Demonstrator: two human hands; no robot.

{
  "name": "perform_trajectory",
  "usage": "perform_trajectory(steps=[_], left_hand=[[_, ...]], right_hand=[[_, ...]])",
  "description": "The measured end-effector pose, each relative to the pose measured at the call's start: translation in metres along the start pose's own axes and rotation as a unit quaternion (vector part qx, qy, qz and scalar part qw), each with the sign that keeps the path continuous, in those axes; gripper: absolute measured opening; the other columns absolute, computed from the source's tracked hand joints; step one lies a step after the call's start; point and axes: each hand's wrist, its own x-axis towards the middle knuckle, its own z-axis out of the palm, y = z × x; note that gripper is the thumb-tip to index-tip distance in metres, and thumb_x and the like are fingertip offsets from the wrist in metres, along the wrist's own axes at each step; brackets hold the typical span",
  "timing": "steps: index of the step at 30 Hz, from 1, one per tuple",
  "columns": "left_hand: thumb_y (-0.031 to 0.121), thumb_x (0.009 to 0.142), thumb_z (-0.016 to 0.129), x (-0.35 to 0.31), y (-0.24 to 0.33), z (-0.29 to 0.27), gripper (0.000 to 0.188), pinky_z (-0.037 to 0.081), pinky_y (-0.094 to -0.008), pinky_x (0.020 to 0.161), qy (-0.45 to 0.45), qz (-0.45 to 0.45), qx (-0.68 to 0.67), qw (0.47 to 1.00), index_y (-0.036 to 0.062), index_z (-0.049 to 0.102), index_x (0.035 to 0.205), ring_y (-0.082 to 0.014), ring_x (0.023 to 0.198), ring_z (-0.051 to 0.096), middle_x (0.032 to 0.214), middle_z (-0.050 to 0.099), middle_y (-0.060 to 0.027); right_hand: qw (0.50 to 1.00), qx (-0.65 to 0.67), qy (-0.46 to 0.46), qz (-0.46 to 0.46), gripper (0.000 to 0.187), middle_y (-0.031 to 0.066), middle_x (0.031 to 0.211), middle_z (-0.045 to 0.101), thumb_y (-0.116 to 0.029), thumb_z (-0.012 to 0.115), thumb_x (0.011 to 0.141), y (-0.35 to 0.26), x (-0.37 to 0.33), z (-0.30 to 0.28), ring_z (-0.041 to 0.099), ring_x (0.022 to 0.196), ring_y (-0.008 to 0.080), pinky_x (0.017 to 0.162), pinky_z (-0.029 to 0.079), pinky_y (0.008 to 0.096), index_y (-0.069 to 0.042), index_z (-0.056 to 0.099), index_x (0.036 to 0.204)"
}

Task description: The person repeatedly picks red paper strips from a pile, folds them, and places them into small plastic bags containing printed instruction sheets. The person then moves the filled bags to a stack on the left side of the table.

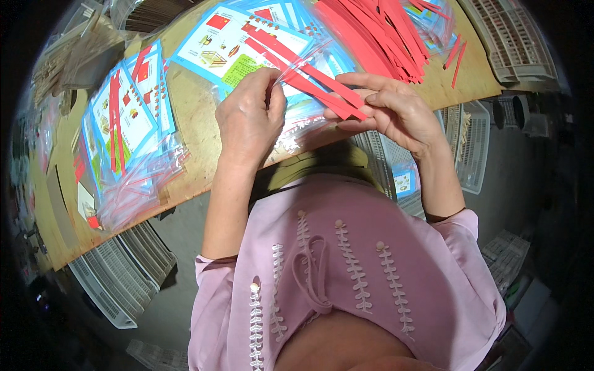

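Note:
My right hand [399,111] holds the near ends of two red paper strips [325,93] between thumb and fingers. The strips run up and left across a clear plastic bag with a blue-edged printed card [204,46] in it. My left hand [252,114] is closed in a pinch at the bag's near edge, beside the strips; its fingertips are partly hidden. Whether the strips' far ends lie inside the bag or on top, I cannot tell. More bagged cards lie beneath. Beyond my right hand is a large heap of red paper strips [377,37].
At the left, bagged cards with red strips [127,123] lie piled on the wooden table [192,133]. A bundle of thin sticks [68,68] is at the far left. Crates stand around: a white one [124,272] below left, another [510,37] at far right. Loose strips [458,62] lie near the right edge.

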Motion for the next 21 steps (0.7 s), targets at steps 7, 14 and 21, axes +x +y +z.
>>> perform_trajectory(steps=[7, 14, 21], left_hand=[[0.011, 0.087, 0.060, 0.000, 0.001, -0.001, 0.011, 0.053, -0.0390, 0.070, 0.004, 0.006, -0.007, 1.000, 0.0070, 0.067, 0.094, -0.0302, 0.081, 0.067, 0.089, 0.069, -0.0120], [0.009, 0.084, 0.064, 0.000, -0.002, 0.001, 0.009, 0.053, -0.0355, 0.064, 0.055, 0.037, -0.040, 0.997, 0.0078, 0.068, 0.092, -0.0265, 0.073, 0.067, 0.084, 0.067, -0.0096], [0.005, 0.079, 0.068, 0.003, -0.001, -0.002, 0.011, 0.051, -0.0338, 0.056, 0.110, 0.155, -0.022, 0.982, 0.0095, 0.068, 0.089, -0.0241, 0.066, 0.064, 0.075, 0.062, -0.0064]], right_hand=[[0.999, -0.043, 0.022, 0.006, 0.043, 0.0186, 0.114, 0.065, -0.010, 0.051, 0.096, 0.006, -0.001, -0.006, 0.068, 0.098, 0.0252, 0.093, 0.056, 0.0426, 0.009, 0.046, 0.135], [0.983, -0.181, 0.005, -0.033, 0.035, 0.0029, 0.107, 0.067, -0.004, 0.057, 0.092, 0.009, -0.002, 0.012, 0.063, 0.088, 0.0065, 0.081, 0.052, 0.0215, -0.003, 0.060, 0.127], [0.982, -0.176, -0.014, 0.066, 0.029, 0.0034, 0.094, 0.068, -0.002, 0.056, 0.091, -0.005, 0.016, 0.021, 0.062, 0.087, 0.0054, 0.075, 0.052, 0.0204, 0.002, 0.064, 0.118]])
